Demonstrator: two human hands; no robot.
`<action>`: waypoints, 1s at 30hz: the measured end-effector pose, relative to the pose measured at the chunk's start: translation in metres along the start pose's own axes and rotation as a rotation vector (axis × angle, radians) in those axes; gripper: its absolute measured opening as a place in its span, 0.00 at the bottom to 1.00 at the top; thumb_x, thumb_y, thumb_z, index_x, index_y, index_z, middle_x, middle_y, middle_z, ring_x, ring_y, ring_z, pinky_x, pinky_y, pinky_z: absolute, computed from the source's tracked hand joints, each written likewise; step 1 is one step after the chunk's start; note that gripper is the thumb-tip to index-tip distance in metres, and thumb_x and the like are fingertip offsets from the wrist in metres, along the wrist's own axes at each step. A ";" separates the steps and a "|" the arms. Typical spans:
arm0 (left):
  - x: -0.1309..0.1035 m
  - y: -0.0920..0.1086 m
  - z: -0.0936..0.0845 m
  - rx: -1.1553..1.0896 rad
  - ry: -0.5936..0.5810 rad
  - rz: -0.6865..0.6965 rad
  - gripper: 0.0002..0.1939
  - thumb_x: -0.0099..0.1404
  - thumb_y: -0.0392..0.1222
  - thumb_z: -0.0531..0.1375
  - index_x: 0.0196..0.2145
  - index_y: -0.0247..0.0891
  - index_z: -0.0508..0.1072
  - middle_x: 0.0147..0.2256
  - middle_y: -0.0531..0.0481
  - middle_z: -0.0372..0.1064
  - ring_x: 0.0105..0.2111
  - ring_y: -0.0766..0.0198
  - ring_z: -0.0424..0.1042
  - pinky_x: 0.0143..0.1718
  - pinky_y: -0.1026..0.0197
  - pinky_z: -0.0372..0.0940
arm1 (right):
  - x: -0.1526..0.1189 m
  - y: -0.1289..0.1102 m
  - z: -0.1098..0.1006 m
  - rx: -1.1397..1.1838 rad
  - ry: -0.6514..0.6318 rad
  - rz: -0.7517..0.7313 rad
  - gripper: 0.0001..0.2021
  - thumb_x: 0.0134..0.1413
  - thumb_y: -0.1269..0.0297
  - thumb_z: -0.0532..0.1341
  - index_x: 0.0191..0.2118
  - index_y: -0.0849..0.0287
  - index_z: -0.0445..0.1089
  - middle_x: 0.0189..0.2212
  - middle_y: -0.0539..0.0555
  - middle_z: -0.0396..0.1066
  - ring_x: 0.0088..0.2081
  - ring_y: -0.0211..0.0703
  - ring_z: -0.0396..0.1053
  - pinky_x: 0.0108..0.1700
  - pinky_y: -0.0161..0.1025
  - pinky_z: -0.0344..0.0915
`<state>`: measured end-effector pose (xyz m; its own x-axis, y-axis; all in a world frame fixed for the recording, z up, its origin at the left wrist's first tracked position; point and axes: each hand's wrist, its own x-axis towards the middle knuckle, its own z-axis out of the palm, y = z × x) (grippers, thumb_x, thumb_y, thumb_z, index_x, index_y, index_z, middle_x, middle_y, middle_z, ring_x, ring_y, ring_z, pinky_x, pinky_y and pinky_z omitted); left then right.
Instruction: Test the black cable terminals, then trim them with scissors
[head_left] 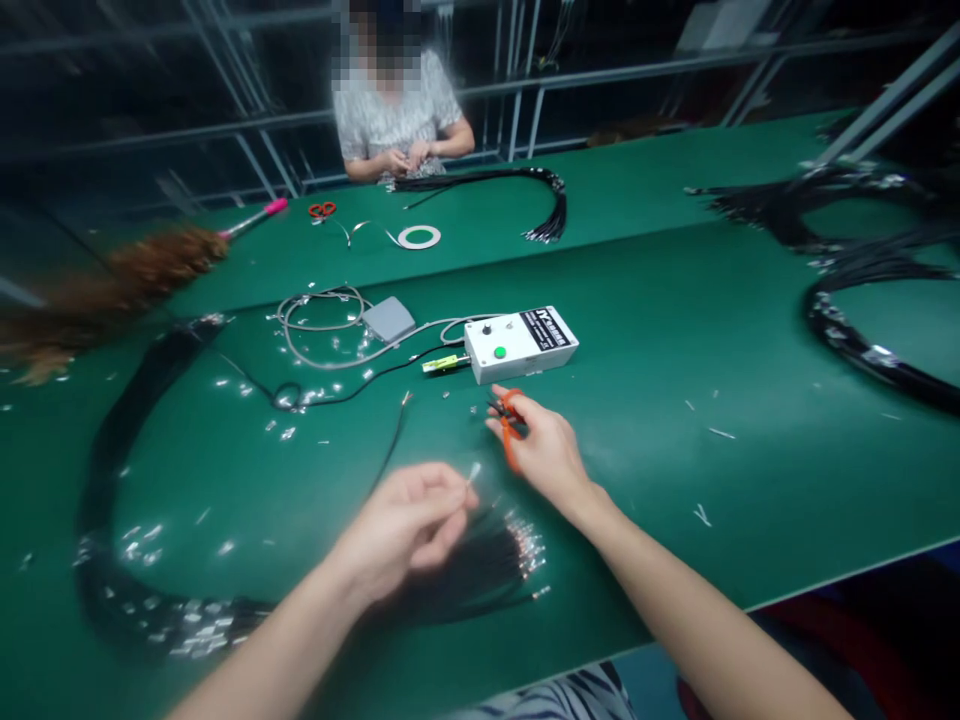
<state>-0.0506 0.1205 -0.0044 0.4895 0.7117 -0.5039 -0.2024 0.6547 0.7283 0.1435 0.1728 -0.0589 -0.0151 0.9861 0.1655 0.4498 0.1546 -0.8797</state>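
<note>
My left hand (420,515) is closed in a pinch on a small pale piece (474,472), above the stripped ends of a black cable bundle (517,550). A single thin black cable (390,445) rises from behind this hand, its bare end upward. My right hand (544,445) holds orange-handled scissors (512,432), fingers wrapped round the handles, their dark blades pointing left. Just beyond the scissors lies a white box (521,345) with a green button and a black label. A yellow-green connector (442,365) sticks out of its left side.
Black cable bundles (862,350) lie at the right, another (112,440) curves at the left. A grey pedal (388,320), tape roll (419,237), red-handled scissors (322,210) and brown duster (142,280) are farther back. A person (405,110) sits across the green table (645,420).
</note>
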 end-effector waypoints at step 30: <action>0.003 -0.019 0.011 0.038 0.180 0.234 0.13 0.65 0.47 0.61 0.34 0.34 0.67 0.18 0.56 0.65 0.12 0.77 0.55 0.14 0.72 0.46 | -0.047 -0.048 0.014 0.755 0.001 0.311 0.16 0.44 0.62 0.71 0.27 0.56 0.61 0.27 0.47 0.73 0.31 0.39 0.72 0.41 0.39 0.68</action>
<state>-0.0361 0.1078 -0.0147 0.2742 0.8781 -0.3921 -0.2579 0.4599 0.8497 0.1107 0.1200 -0.0309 0.0122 0.9907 -0.1355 -0.2894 -0.1262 -0.9488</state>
